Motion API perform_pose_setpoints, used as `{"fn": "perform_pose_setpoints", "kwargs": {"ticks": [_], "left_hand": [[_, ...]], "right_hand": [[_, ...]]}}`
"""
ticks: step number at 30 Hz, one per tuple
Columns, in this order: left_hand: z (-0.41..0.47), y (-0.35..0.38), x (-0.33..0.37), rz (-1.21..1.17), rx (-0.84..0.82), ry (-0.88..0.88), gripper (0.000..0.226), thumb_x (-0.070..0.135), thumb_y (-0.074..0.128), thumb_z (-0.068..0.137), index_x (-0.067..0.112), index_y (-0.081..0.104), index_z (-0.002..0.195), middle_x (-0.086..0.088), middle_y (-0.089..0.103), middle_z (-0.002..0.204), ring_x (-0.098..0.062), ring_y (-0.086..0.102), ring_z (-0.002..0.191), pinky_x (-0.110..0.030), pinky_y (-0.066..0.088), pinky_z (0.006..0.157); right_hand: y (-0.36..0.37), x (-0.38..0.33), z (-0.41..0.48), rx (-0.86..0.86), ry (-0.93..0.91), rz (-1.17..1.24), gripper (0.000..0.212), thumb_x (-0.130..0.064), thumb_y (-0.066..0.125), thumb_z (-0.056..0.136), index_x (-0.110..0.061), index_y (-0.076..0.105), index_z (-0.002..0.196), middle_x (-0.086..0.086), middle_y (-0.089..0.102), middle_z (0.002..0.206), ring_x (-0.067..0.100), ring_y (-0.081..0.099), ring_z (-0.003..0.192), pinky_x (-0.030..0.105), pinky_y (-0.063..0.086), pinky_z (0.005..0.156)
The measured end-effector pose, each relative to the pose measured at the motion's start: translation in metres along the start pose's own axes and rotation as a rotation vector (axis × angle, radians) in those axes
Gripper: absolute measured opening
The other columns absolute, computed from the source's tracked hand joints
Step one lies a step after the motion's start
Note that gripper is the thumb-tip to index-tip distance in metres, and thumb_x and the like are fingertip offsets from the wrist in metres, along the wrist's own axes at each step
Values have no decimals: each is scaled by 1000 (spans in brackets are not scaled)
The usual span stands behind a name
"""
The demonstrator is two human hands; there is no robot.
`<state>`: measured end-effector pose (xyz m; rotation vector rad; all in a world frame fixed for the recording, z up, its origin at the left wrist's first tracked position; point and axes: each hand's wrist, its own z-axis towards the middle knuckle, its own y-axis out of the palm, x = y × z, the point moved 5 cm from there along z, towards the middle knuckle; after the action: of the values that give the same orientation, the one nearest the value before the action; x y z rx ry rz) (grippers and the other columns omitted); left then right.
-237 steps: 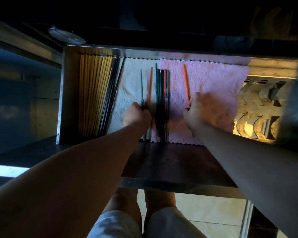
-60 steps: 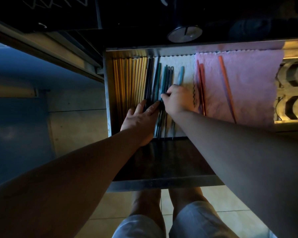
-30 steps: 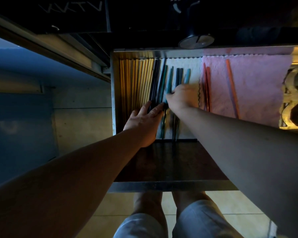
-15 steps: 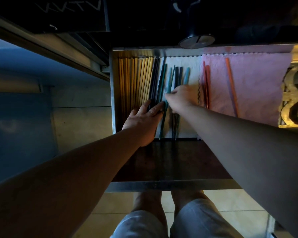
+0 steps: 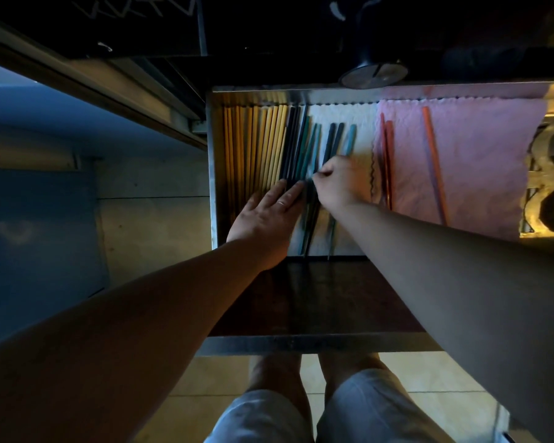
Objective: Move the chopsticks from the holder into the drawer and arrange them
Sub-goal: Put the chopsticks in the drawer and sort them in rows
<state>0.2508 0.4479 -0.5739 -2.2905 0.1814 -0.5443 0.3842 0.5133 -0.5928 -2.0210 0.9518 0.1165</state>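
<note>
An open metal drawer (image 5: 213, 174) holds rows of chopsticks. Yellow and tan chopsticks (image 5: 259, 145) fill its left side, with dark ones (image 5: 293, 139) beside them. Teal and dark blue chopsticks (image 5: 331, 139) lie loosely on a white mat (image 5: 362, 123). Red chopsticks (image 5: 387, 155) and a single orange chopstick (image 5: 432, 155) rest on a pink mat (image 5: 486, 161). My left hand (image 5: 266, 219) lies flat, fingers spread, pressing on the dark chopsticks. My right hand (image 5: 341, 183) pinches a teal chopstick among the loose ones. The holder is not in view.
A round metal base (image 5: 373, 75) stands on the dark counter above the drawer's back edge. A patterned metal rack (image 5: 550, 180) sits at the drawer's right end. The drawer's front lip (image 5: 301, 343) juts out over my legs and the tiled floor.
The red chopsticks and the orange one now lie apart on the pink mat. The teal and blue ones have been drawn left toward the dark row, and both hands have moved left with them.
</note>
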Motion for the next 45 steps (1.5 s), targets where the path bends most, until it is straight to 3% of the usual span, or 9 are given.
{"fn": "perform_pose_setpoints", "kwargs": {"ticks": [7,12,21,26,29,34,37,41,45], "left_hand": [[6,4,10,120,-15,-10,85,17,47,95,26,-14,153,6,-25,160,-21,-17,148,-48,0,117],[10,5,17,187,-28,36,87,19,46,93,29,-17,151,8,-24,160,-25,-17,148,-53,3,116],[4,-6,17,175,-3,24,72,21,50,93,34,13,154,6,-13,163,-31,-6,148,-56,11,115],[4,-8,18,86,-1,-23,76,14,47,92,35,10,154,9,-13,163,-30,-7,148,-56,9,115],[4,-6,15,59,-9,-44,83,15,53,90,37,3,154,11,-14,162,-29,-7,149,-56,9,115],[3,-2,9,14,-4,-67,87,15,52,90,36,-3,154,11,-11,162,-23,-6,149,-50,12,116],[2,-2,5,-24,4,-69,83,15,48,92,36,-3,154,11,-8,163,-18,-5,149,-48,15,117],[-1,-3,-1,-55,7,-86,80,14,47,92,38,2,154,14,-7,162,-15,-3,149,-45,17,117],[-1,-2,-2,-62,4,-75,77,18,45,91,38,4,153,14,-7,162,-16,-2,149,-46,16,116]], "right_hand": [[-3,8,-16,58,-72,34,13,-10,60,87,-3,65,97,14,67,102,26,62,97,24,42,78],[-8,21,-16,69,-23,23,11,-16,63,85,-12,65,95,4,68,99,13,55,85,17,33,69],[-28,24,-10,166,-90,-116,19,-21,60,87,-7,63,98,12,67,99,28,63,94,27,47,76],[-31,28,-2,156,2,-163,30,-25,59,89,-5,54,112,15,64,112,31,61,105,34,51,84],[-30,31,2,79,33,-259,31,-27,57,88,-4,62,109,15,65,114,31,61,108,35,50,88],[-30,12,-9,68,-14,-112,26,-30,63,82,-7,71,93,10,72,93,25,67,86,24,53,70],[-16,-1,-17,-33,-21,7,19,-23,65,83,-7,73,90,7,72,85,13,59,69,11,39,47],[3,-2,-7,-133,106,112,21,-16,64,86,1,70,97,17,72,90,27,70,79,31,57,66],[6,7,2,-149,197,210,23,-16,66,87,5,68,93,24,71,93,35,71,83,48,59,77]]}}
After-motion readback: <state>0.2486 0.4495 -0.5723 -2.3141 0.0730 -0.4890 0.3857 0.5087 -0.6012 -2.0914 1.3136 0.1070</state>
